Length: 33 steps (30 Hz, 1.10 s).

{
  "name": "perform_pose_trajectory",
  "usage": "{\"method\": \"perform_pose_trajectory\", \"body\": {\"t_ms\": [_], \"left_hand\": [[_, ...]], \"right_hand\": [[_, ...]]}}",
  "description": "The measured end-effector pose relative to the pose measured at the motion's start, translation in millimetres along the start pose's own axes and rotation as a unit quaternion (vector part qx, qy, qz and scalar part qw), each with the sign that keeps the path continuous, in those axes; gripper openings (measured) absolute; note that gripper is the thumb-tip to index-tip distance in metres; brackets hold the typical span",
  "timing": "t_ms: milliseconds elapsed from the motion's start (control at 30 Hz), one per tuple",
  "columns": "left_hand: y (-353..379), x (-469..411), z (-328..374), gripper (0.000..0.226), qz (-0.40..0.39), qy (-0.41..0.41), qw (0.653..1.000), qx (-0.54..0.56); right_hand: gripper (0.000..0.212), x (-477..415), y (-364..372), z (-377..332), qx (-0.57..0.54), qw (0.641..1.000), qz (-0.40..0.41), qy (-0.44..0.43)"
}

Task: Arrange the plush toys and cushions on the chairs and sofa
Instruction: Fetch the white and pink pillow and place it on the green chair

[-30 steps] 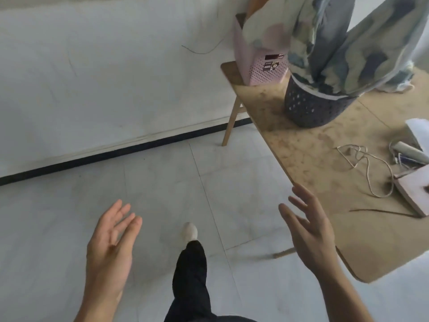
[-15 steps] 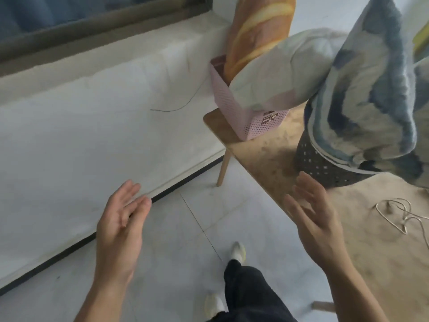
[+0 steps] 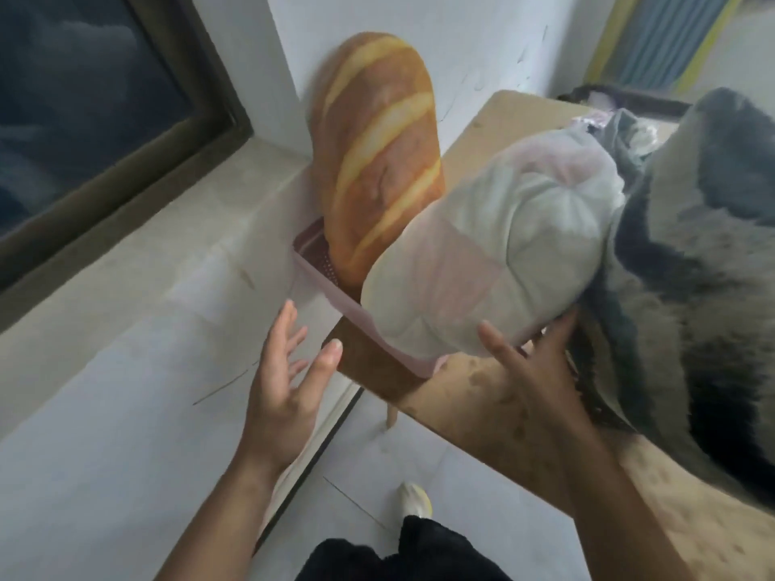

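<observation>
Head view shows both hands raised toward a pale grey-and-pink cushion (image 3: pixel 482 262) that lies tilted across the rim of a pink perforated basket (image 3: pixel 323 266) standing at the corner of the wooden table (image 3: pixel 474 396). The right hand (image 3: pixel 532 371) is spread open with its fingertips touching or almost touching the cushion's lower edge; nothing is gripped. The left hand (image 3: pixel 289 371) is also open, fingers apart, held near the basket's outer side and clear of everything. A bread-shaped plush (image 3: pixel 377 161) stands upright in the same basket, leaning toward the wall, and a dark furry cushion (image 3: pixel 692 287) is pressed against the pale one on the right. Trouble is judged most likely if the pale cushion is pulled with one hand only: the basket, so close to the table edge, could be dragged off, or the loaf plush tipped out onto the floor. The furry cushion could also be pulled along. A two-sided hold would be wise. No chairs or sofa are in view.
</observation>
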<state>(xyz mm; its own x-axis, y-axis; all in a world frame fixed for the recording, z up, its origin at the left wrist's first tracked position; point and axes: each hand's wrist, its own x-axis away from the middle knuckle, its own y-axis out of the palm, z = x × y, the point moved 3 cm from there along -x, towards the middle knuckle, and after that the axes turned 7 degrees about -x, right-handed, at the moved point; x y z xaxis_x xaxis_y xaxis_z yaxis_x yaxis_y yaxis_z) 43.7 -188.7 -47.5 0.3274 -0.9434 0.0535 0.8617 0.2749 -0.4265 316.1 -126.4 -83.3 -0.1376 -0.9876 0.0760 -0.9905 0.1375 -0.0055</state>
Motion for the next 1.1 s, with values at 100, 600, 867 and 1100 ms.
{"method": "perform_pose_trajectory", "body": {"t_ms": [100, 600, 867, 1100], "left_hand": [[22, -70, 19, 0.086, -0.076, 0.05, 0.996, 0.0], [94, -210, 29, 0.064, -0.399, 0.156, 0.887, 0.172], [63, -175, 107, 0.037, -0.394, 0.275, 0.818, 0.316], [12, -44, 164, 0.039, -0.357, 0.512, 0.707, 0.334]], "right_hand": [[0.128, -22, 20, -8, -0.006, 0.999, 0.035, -0.026], [0.053, -28, 112, -63, 0.013, 0.971, 0.223, -0.081], [0.027, 36, 128, -121, 0.073, 0.909, 0.377, -0.165], [0.055, 171, 118, -123, 0.056, 0.805, 0.547, -0.222]]}}
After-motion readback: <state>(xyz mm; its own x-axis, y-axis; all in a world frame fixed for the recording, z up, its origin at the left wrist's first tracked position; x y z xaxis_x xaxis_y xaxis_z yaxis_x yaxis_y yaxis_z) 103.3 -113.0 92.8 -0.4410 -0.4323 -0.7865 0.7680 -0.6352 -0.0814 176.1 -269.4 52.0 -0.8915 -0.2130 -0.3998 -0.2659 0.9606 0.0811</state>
